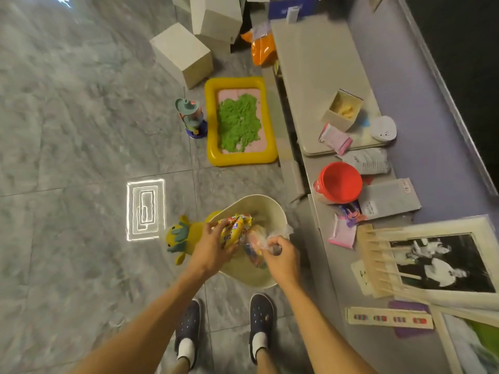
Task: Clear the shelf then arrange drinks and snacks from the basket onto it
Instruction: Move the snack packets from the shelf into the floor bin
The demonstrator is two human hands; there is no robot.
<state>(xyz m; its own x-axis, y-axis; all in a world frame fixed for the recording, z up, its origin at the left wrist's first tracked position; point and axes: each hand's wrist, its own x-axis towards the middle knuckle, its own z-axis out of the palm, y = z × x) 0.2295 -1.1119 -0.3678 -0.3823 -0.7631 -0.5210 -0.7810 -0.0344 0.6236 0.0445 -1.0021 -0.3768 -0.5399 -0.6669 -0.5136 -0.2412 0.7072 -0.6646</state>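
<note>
Dim, soft focus, floor glare, wide-angle warp

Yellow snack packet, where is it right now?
Head view, lower centre: the yellow snack packet is in the left hand over the cream basket, beside the yellow plush toy.

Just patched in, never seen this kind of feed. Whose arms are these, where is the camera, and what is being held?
No machine here: a person is working bare-handed, filmed by one wide camera worn on the head and looking down, so the shoes show at the bottom. The left hand grips a yellow snack packet. The right hand pinches a clear plastic wrapper. Both are over a cream basket on the floor. A yellow plush toy lies beside the basket. On the right runs the grey shelf, holding a red bucket and a small open box.
</note>
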